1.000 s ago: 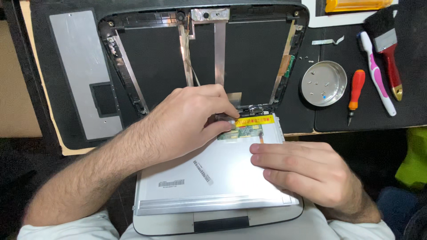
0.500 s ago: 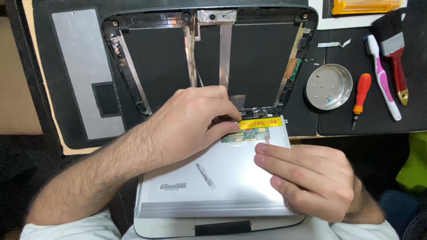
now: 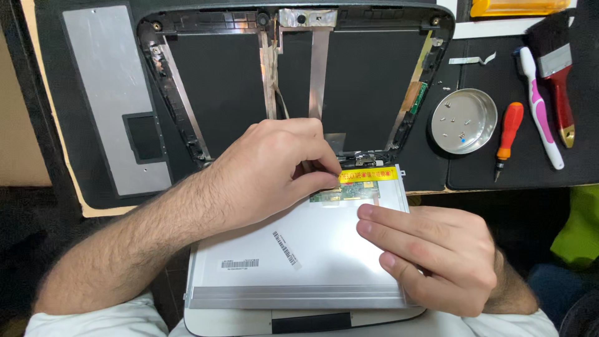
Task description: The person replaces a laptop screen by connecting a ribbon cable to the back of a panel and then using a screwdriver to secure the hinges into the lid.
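A flat screen panel (image 3: 299, 249) lies face down, silver back up, at the bottom centre of the view, resting on a pale laptop base (image 3: 249, 321) that shows under its near edge. Along the panel's far edge, toward 1 o'clock from its middle, sits a yellow strip (image 3: 368, 175) with a narrow green circuit board (image 3: 349, 192) just below it. The left hand (image 3: 268, 171) reaches in from 8 o'clock and lies curled over that corner, thumb and fingertips pinched together at the left end of the yellow strip; whatever small part they grip is hidden under the fingers. The right hand (image 3: 430, 256) comes in from 4 o'clock and lies flat on the panel's right side, fingers straight and together, pressing down and holding nothing. Beyond the panel, at 12 o'clock, an empty black screen frame (image 3: 168, 75) lies open on a black mat (image 3: 474, 168), with foil strips running down its centre. At 10 o'clock a grey cover plate (image 3: 106, 81) lies on the mat. At 2 o'clock stands a round metal dish (image 3: 465, 120) with a few small screws in it, then an orange-handled screwdriver (image 3: 508, 134), a pink and white toothbrush (image 3: 540, 106), and a paintbrush (image 3: 555, 81) with a red handle.
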